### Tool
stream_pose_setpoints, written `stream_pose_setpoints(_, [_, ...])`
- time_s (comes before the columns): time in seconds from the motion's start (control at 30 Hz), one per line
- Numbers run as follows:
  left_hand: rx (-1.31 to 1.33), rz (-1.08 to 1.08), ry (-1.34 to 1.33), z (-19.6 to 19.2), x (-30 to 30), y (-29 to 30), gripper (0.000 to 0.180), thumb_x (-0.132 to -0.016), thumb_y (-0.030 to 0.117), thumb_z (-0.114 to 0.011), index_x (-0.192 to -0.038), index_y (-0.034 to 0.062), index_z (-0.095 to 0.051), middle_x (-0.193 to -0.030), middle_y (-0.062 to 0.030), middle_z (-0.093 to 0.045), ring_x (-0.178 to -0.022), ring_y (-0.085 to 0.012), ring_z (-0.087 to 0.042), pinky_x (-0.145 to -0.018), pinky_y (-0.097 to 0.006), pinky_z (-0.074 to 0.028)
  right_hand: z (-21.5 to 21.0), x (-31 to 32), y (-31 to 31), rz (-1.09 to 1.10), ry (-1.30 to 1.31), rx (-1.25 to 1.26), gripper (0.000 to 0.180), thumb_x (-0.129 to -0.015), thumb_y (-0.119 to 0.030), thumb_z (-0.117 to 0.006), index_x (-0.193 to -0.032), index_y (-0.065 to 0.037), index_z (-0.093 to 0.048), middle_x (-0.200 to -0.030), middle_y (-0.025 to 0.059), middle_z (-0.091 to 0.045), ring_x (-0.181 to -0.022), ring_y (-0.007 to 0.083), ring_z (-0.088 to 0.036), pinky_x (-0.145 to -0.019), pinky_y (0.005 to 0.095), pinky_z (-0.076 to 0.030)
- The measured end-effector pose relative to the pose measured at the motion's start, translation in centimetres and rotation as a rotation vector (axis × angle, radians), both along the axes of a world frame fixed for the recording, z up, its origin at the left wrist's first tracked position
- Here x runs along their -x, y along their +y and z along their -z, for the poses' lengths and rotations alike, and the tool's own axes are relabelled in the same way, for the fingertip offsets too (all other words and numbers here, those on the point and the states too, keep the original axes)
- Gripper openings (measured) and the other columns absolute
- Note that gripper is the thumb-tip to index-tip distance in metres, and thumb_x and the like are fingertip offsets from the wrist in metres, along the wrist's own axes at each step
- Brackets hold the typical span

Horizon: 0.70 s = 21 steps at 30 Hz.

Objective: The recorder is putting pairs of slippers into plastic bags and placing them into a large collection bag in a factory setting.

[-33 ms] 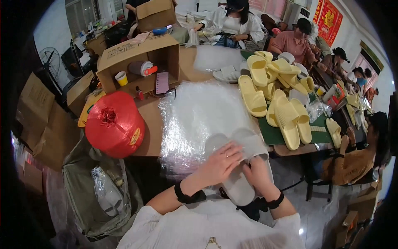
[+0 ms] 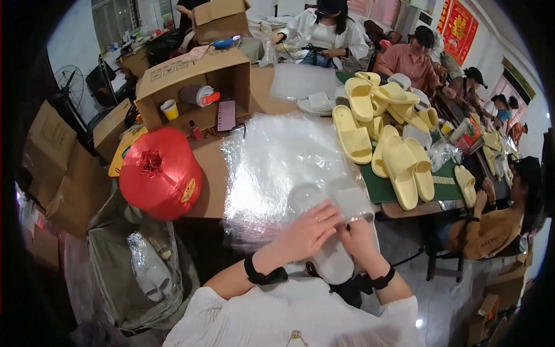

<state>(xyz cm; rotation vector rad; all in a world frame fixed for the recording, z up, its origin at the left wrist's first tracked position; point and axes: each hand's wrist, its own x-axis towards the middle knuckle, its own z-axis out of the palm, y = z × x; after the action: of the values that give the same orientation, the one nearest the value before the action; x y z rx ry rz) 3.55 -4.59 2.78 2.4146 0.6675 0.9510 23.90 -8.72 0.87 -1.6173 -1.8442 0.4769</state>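
A pair of light grey slide slippers [image 2: 336, 263] lies against the table's front edge, toes pointing away from me. Their front ends rest at a stack of clear plastic bags [image 2: 277, 156]; whether they are inside a bag I cannot tell. My left hand [image 2: 309, 231] lies across the left slipper, fingers stretched out and close together. Beside it, my right hand [image 2: 359, 243] has its fingers curled around the right slipper, with the thumb toward the inside. The hands partly hide both slippers.
Left of the bags stand a red roll of plastic twine [image 2: 159, 173] and an open cardboard box [image 2: 193, 87]. A phone [image 2: 226, 115] lies near it. Yellow slippers [image 2: 399, 162] are piled at right. A lined bin [image 2: 139, 266] holds wrapped slippers. Several people sit around.
The slippers have shifted slightly away from me over the bags. Both hands have moved only a little, and the plastic near the toes is more wrinkled.
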Motion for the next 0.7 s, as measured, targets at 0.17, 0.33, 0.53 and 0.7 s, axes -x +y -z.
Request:
stream_pose_setpoints(0.17, [-0.079, 0.112, -0.098, -0.1, -0.1, -0.6, 0.038, -0.092, 0.01, -0.059, -0.129, -0.0011, -0.058, -0.141, -0.0126, -0.051, -0.136, -0.0347, -0.041, -0.11, -0.044, -0.038, 0.9, 0.7, 2.7, -0.139, -0.074, -0.248, 0.014, -0.077, -0.012, -0.064, -0.083, 0.0, -0.061, -0.083, 0.0213, -0.063, -0.078, 0.041, -0.059, -0.07, 0.0453, -0.048])
stream_pose_setpoints(0.33, [0.061, 0.234, -0.083, -1.7, 0.4, -2.1, 0.037, -0.095, 0.011, -0.056, -0.13, 0.0, -0.057, -0.141, -0.0123, -0.052, -0.135, -0.0327, -0.043, -0.11, -0.043, -0.037, -1.0, 3.1, 7.7, -0.057, -0.29, -0.224, 0.025, -0.082, -0.022, -0.065, -0.081, 0.002, -0.058, -0.085, 0.0216, -0.06, -0.08, 0.0405, -0.056, -0.072, 0.0473, -0.045])
stream_pose_setpoints(0.53, [0.039, 0.236, -0.043, -1.4, 2.2, -2.0, 0.037, -0.096, 0.012, -0.055, -0.132, 0.0009, -0.056, -0.14, -0.0129, -0.053, -0.133, -0.0313, -0.045, -0.109, -0.042, -0.039, 0.7, 6.7, 12.5, 0.108, 0.086, -0.22, 0.021, -0.088, -0.011, -0.061, -0.098, 0.007, -0.059, -0.094, 0.028, -0.058, -0.083, 0.0434, -0.057, -0.075, 0.0474, -0.047])
stream_pose_setpoints(0.7, [0.152, 0.06, -0.036, -0.2, 6.6, -0.6, 0.032, -0.095, 0.011, -0.056, -0.124, 0.0021, -0.062, -0.135, -0.0125, -0.057, -0.128, -0.0326, -0.05, -0.107, -0.041, -0.041, 3.0, 6.6, 7.7, -0.139, 0.472, 0.019, 0.047, -0.083, 0.0, -0.068, -0.129, 0.0, -0.054, -0.113, 0.0204, -0.058, -0.094, 0.0361, -0.06, -0.083, 0.0431, -0.049])
